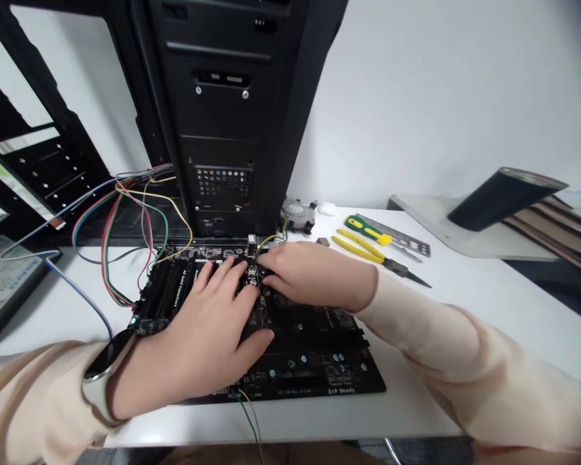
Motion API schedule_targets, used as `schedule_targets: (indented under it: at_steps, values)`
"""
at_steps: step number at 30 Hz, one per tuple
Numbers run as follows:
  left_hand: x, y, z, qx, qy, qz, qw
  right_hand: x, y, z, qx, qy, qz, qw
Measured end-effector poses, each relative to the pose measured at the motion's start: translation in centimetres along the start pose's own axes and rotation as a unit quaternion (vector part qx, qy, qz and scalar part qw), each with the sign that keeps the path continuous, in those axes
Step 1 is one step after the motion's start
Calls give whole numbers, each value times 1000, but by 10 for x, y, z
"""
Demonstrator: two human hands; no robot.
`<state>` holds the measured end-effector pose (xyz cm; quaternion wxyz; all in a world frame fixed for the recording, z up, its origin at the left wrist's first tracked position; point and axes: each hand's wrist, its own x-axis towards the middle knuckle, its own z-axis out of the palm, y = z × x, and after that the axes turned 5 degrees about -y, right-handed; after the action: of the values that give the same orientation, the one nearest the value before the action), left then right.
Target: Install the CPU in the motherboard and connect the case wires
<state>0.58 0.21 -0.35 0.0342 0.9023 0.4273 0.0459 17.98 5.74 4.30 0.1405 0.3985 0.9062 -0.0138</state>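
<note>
A black motherboard (314,374) lies on the white table. My left hand (217,323) rests over it with fingers spread and thumb stretched out, covering part of the board. My right hand (314,274) is bent over the board's upper part, thumb and forefinger closed at a thin yellow-and-black fan cable (266,241). That cable runs from a small round cooling fan (297,213) behind my right hand to a small white connector (252,272) on the board. My fingers partly hide the cable's end.
An open black computer case (232,148) stands behind the board, with coloured wires (111,239) looping down at left. On the right lie yellow-handled pliers (361,245), a green-yellow screwdriver (368,230) and a metal plate (407,240). A dark cylinder (506,197) leans farther right. A power supply (10,284) sits left.
</note>
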Motion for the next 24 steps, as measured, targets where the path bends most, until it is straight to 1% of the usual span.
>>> schedule_targets:
  at_steps: [3,6,9,14,21,24]
  values:
    - [0,0,-1,-8,-25,1,1000,12,-1,3,-5,20,-11,1000]
    - [1,0,-1,-17,-28,-1,999,21,1,6,11,41,-11,999]
    - [1,0,0,-29,-30,-6,999,25,3,10,63,72,-1,995]
    - [2,0,0,-43,-32,-13,998,26,1,14,163,120,21,979]
    - [2,0,-1,-49,-62,-20,997,26,-1,19,142,135,52,979]
    - [2,1,-1,-48,-70,-28,996,27,0,20,169,138,56,974]
